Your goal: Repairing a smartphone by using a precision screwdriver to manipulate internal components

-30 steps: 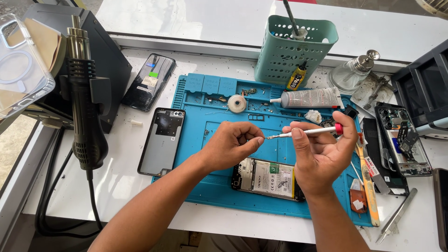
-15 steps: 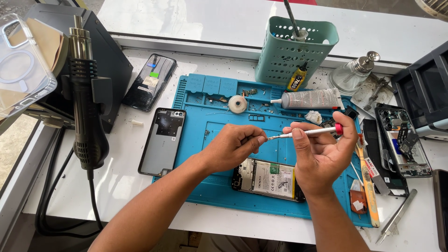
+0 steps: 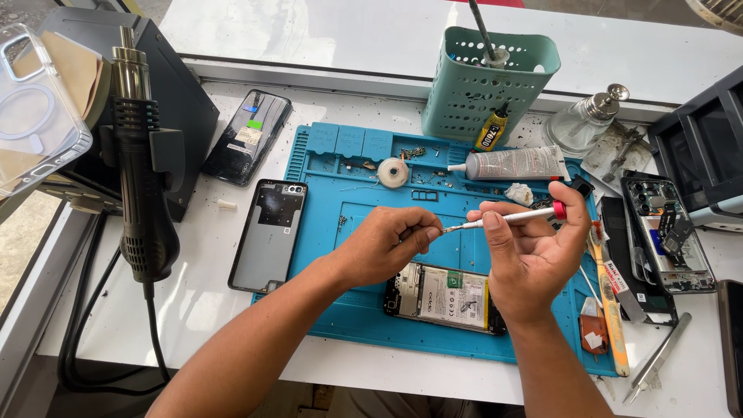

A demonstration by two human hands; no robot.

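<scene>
My right hand (image 3: 534, 255) holds a thin silver screwdriver (image 3: 507, 219) with a red end cap, lying level above the blue work mat (image 3: 364, 310). My left hand (image 3: 383, 248) pinches its fingers at the screwdriver's tip; whether something tiny sits between them is too small to tell. Below both hands lies an opened phone (image 3: 443, 296), back removed, its battery and board showing. A grey phone back cover (image 3: 269, 234) rests at the mat's left edge.
A hot-air gun (image 3: 143, 178) stands in its holder at left, beside a dark phone (image 3: 249, 137). A green basket (image 3: 487, 85), a glue tube (image 3: 517, 163), a tape roll (image 3: 393, 172) and a glass bottle (image 3: 580, 120) sit behind. Another opened phone (image 3: 669, 236), tweezers (image 3: 656, 358) and a toothbrush (image 3: 607, 298) lie right.
</scene>
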